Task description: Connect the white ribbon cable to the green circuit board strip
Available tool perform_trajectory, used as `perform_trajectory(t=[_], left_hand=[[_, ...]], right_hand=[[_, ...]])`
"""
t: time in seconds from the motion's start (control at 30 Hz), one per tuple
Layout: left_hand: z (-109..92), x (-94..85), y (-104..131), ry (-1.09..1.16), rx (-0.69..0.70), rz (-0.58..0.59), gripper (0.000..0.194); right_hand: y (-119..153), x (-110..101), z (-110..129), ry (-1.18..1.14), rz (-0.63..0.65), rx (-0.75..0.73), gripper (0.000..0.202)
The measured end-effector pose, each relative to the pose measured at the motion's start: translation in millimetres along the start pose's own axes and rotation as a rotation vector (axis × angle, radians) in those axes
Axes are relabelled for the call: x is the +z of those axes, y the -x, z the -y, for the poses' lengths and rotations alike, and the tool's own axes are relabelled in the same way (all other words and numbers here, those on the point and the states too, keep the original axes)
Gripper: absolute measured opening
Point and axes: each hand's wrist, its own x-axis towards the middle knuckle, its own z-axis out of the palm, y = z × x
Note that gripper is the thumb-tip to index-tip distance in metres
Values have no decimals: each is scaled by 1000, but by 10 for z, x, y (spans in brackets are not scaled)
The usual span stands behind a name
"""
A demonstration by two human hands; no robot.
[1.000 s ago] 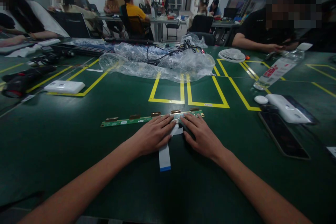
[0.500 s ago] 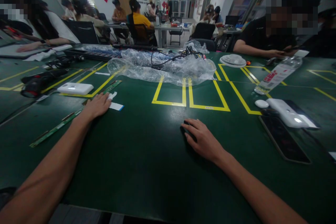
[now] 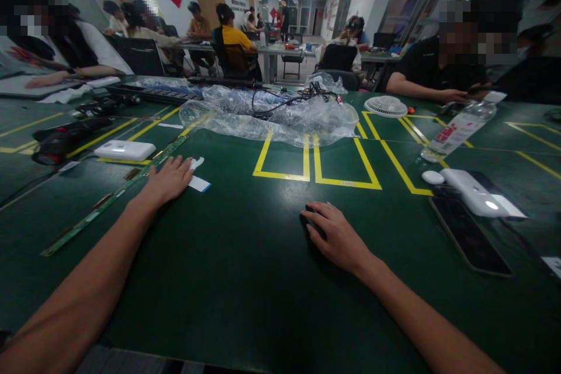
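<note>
My left hand lies flat on the green table with its fingers stretched out. A white flat ribbon cable with a blue end pokes out by its fingertips; the rest of it is hidden under the hand. Just left of this hand runs a long, thin green circuit board strip, slanting across the table. I cannot tell whether the hand touches the strip. My right hand rests on the bare tabletop, fingers apart and slightly bent, holding nothing.
Crumpled clear plastic wrap with black cables spans the table's far side. On the right are a bottle, a phone and a white device. Another white device lies left. People sit at both sides.
The circuit board strip has shifted left and a little nearer. My left hand and the ribbon cable have moved slightly right. The right hand rests as before.
</note>
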Motion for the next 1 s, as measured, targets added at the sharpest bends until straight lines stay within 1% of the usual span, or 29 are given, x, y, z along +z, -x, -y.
perform_trajectory(t=[0.03,0.07,0.1,0.17,0.2,0.23,0.3,0.33,0.37,0.43,0.5,0.57,0.63,0.7,0.77,0.87,0.93,1.0], left_hand=[[-25,66,-40,-10,-7,15,46],[-97,155,-88,-17,-1,37,49],[-220,261,-137,-18,21,66,49],[-598,489,-213,3,143,122,46],[-826,592,-226,20,229,144,46],[-1058,676,-220,36,352,147,48],[-1455,777,-155,69,540,109,47],[-1595,797,-109,85,602,83,45],[-1688,801,-63,101,638,61,43],[-1748,784,3,133,670,39,40],[-1708,761,19,166,679,40,38],[-1655,741,-6,210,655,53,38],[-1640,717,-49,254,584,76,42],[-1678,671,-97,261,478,114,47],[-1757,598,-139,209,378,157,49],[-1914,458,-179,110,266,220,52],[-2005,368,-190,80,189,283,51],[-2049,304,-200,79,112,348,48]], right_hand=[[-3,1,-3,-3,-3,3,40],[-5,2,-8,-7,-6,5,39],[-8,3,-14,-12,-10,7,39],[-13,7,-30,-27,-35,13,38],[-15,9,-38,-32,-53,23,37],[-17,12,-46,-32,-69,36,37],[-17,20,-61,-10,-89,64,38],[-16,24,-67,12,-87,73,39],[-14,28,-71,36,-79,77,41],[-10,33,-81,72,-51,76,43],[-11,33,-95,76,-31,74,41],[-17,30,-119,56,-26,69,37],[-25,25,-151,32,-30,57,33],[-31,20,-181,15,-26,49,32],[-32,17,-200,4,-19,53,32],[-29,15,-204,0,-17,64,34],[-27,14,-193,9,-20,74,37],[-25,8,-178,21,-20,82,38]])
